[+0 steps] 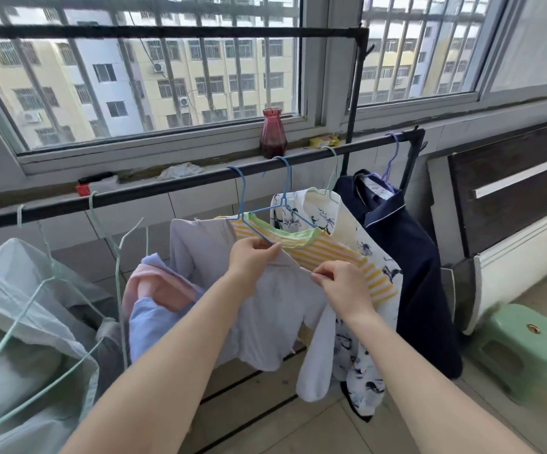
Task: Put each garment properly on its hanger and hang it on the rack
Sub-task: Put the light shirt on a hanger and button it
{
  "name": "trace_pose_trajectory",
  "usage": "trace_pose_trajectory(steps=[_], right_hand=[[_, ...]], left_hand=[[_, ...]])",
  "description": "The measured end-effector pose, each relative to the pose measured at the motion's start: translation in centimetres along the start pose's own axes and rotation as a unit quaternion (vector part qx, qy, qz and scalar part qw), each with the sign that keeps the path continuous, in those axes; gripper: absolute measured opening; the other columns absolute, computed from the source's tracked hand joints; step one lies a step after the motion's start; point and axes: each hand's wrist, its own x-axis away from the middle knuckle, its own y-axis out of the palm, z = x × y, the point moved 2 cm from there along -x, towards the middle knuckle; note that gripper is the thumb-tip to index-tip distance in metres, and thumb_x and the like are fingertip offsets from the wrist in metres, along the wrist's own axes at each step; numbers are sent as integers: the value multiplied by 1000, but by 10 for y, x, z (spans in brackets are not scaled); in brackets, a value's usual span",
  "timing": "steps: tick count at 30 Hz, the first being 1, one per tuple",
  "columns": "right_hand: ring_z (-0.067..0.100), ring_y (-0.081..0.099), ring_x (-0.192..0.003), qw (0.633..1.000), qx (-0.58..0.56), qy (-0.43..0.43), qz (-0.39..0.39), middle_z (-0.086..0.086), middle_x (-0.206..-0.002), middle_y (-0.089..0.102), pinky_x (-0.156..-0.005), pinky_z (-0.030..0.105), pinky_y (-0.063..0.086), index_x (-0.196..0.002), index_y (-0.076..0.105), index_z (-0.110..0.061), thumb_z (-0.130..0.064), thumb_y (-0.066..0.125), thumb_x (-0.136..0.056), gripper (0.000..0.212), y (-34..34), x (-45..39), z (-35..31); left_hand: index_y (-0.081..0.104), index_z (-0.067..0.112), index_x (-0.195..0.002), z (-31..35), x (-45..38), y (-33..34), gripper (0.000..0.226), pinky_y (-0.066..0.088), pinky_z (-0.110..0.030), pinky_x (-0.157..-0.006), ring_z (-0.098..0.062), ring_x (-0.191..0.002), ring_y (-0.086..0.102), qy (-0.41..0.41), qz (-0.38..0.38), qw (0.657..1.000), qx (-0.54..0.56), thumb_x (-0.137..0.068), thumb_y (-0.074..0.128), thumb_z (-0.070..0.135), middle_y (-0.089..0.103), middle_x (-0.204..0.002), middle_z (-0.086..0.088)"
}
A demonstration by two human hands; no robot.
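We count four garments hung toward the rack's (173,186) right end; our two hands, left (252,257) and right (339,280), pinch the white garment's (265,309) collar.

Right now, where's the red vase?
The red vase stands on the windowsill, centre of the head view, just behind the rack bar and left of a yellow packet.

Soft cloth garment (265,309), matt metal rack (167,186), glossy glass vase (273,134).
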Motion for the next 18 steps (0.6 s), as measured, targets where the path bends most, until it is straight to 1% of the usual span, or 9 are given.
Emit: trace_pose_trajectory(steps=[2,4,7,8,10,12,14,16,18], right_hand=[[15,59,-82,1000,-9,-4,29,-1,-81,68,-71,32,47,-81,75,-13,-17,67,-89,11,-3,2,4],[15,56,-83,997,-27,2,72,-1,-85,65,-69,27,39,-82,72,-12,-13,65,-90,11,-7,6,8],[15,54,-84,991,-58,-3,119,-1,-84,62,-68,20,31,-79,67,-11,-8,63,-90,12,-15,7,14],[15,54,-83,992,-61,-8,112,0,-83,63,-67,18,32,-79,66,-11,-7,64,-90,12,-15,6,16],[15,53,-82,995,-57,-10,79,0,-83,63,-66,16,34,-79,65,-13,-8,64,-89,12,-13,3,17],[14,53,-79,997,-57,-6,57,-2,-82,62,-67,20,37,-78,64,-15,-10,63,-90,13,-12,1,18],[13,53,-76,997,-59,-2,53,-4,-79,60,-65,24,38,-78,64,-17,-12,63,-91,14,-11,2,19],[12,52,-75,996,-64,3,58,-6,-77,58,-64,21,37,-76,63,-16,-13,62,-92,16,-10,3,20],[12,50,-77,995,-69,6,69,-6,-77,58,-64,15,34,-75,62,-16,-12,62,-92,17,-11,4,21]], left_hand=[[64,17,-61,0,0,3,25,40,-23,-63,-9,-64,47,0,10,1000,-2,-82,77,16,56,-61,4],[61,17,-57,4,-2,4,30,39,-26,-64,-10,-61,46,27,48,998,-26,-82,77,18,54,-57,5],[60,17,-63,13,-6,0,27,45,-31,-69,-11,-62,49,68,126,989,-19,-87,71,19,58,-62,4],[59,17,-65,16,-7,-2,26,45,-31,-70,-12,-63,49,75,139,987,-17,-90,68,18,58,-64,4],[58,18,-70,17,-9,-3,24,43,-31,-70,-13,-64,50,79,123,987,-59,-92,65,20,57,-67,5],[60,14,-80,15,-9,-1,17,43,-33,-73,-18,-72,52,64,104,986,-111,-95,60,22,57,-72,4],[58,10,-91,13,-11,-4,15,41,-34,-75,-21,-79,51,42,139,986,-85,-99,52,22,54,-76,2],[53,9,-98,13,-12,-7,17,39,-32,-73,-21,-78,49,28,177,984,-5,-102,47,24,51,-78,2],[49,10,-99,14,-10,-5,21,37,-30,-70,-15,-73,48,18,167,985,44,-100,51,31,51,-81,2]])
